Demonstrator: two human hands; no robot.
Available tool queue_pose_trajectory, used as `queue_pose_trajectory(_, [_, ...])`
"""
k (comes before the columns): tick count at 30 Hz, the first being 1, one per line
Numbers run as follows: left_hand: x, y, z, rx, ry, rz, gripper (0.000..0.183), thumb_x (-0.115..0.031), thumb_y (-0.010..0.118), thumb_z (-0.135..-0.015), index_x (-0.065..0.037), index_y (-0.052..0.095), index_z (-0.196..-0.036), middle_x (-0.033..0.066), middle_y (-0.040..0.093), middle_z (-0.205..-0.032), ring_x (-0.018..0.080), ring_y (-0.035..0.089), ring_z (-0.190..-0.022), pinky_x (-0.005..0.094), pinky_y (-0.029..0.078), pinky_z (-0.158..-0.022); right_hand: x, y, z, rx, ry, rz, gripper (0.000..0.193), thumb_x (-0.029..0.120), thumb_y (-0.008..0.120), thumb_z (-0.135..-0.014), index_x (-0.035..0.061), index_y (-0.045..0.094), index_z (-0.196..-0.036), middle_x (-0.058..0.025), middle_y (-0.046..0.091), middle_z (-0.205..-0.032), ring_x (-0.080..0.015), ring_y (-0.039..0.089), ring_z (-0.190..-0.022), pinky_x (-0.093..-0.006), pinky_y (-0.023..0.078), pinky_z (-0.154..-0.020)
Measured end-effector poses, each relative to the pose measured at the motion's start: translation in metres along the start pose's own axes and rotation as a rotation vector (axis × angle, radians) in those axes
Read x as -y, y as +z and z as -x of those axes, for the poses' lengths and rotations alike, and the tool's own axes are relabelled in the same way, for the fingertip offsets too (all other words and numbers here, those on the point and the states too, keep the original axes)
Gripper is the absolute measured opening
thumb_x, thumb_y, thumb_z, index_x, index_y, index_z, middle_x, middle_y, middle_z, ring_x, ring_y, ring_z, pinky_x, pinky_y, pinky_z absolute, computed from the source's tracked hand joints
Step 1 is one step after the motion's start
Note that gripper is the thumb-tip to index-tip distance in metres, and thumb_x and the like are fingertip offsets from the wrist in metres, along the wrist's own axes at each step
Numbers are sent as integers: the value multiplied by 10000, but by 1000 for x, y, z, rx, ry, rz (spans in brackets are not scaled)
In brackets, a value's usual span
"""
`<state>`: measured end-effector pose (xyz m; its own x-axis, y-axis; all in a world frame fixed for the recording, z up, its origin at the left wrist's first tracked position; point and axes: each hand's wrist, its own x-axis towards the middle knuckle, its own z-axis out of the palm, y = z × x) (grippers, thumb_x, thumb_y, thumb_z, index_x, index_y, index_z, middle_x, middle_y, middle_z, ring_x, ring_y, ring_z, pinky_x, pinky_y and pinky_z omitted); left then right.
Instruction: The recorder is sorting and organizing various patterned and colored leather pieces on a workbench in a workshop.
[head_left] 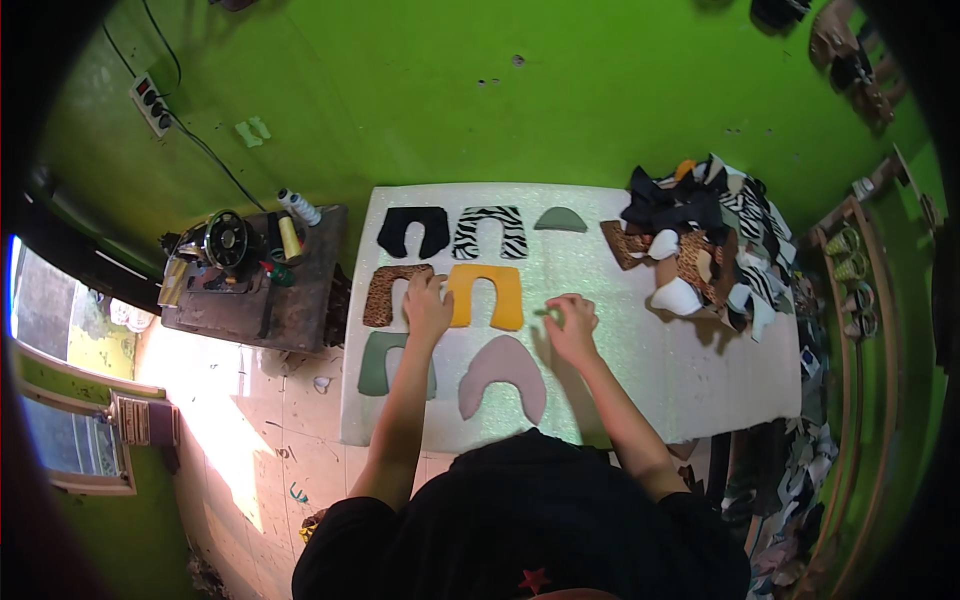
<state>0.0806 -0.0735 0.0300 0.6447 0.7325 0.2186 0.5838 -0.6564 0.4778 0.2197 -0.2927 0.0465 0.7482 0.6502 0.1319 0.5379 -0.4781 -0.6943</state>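
Note:
My left hand (pixel 428 308) lies over the right side of a leopard-print U-shaped fabric piece (pixel 381 296), fingers stretched out and close to the yellow U-shaped piece (pixel 484 272). To the right of the yellow piece, my right hand (pixel 573 328) hovers with loosely bent fingers, thumb apart, and no clear object in it. A black U-shaped piece (pixel 416 216) and a zebra-print one (pixel 490 218) lie in the far row. Nearest me are a green U-shaped piece (pixel 373 365), partly under my left forearm, and a pinkish, pointed arch-shaped piece (pixel 502 362). A small grey-green half-round piece (pixel 561 220) lies farther back.
The pieces lie on a pale-topped table (pixel 620 385). A heap of fabric scraps (pixel 700 235) covers its far right corner. At left stands a sewing machine (pixel 228 240) with thread cones (pixel 299 208). A wooden rack (pixel 850 380) is at right; a green wall (pixel 400 90) rises behind.

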Motion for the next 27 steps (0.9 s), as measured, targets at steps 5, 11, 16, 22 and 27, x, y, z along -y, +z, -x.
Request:
queue_pose_trajectory(5, [-91,36,23,129,273,166,312,-197,619,-705,-121,584,-1006,142,456,-1173,325,361,-1142,462,277,-929,-41,-62,27,-201,105,36,232,149,605,-694,141,575,-924,-48,486,-1043,-283,371,-1028,-432,274,-869])
queue_pose_trajectory(11, [-180,76,47,359,372,266,304,-241,605,-725,-158,585,-1017,142,411,-1229,340,289,-1195,498,234,-960,-63,-112,39,-349,147,42,227,125,607,-701,135,566,-924,-53,465,-1062,-277,353,-1028,-420,245,-874])
queue_pose_trajectory(16, [-234,99,42,508,384,243,372,-281,605,-722,-136,569,-1062,135,384,-1267,344,261,-1217,508,242,-961,-66,-155,32,-431,78,93,217,116,600,-700,125,563,-914,-56,460,-1060,-278,342,-1042,-423,234,-879])
queue_pose_trajectory(22, [-287,144,17,627,361,54,523,-356,597,-721,-119,495,-1176,132,303,-1337,346,223,-1245,516,282,-950,-84,-199,14,-464,-4,128,203,119,592,-698,108,563,-899,-72,448,-1076,-292,329,-1056,-437,217,-892])
queue_pose_trajectory(27, [-320,171,-9,649,316,-67,566,-366,593,-726,-114,457,-1214,121,192,-1391,340,180,-1268,526,264,-967,-96,-214,-2,-377,-43,282,253,129,589,-684,89,565,-933,-97,425,-1111,-299,325,-1066,-449,212,-891])
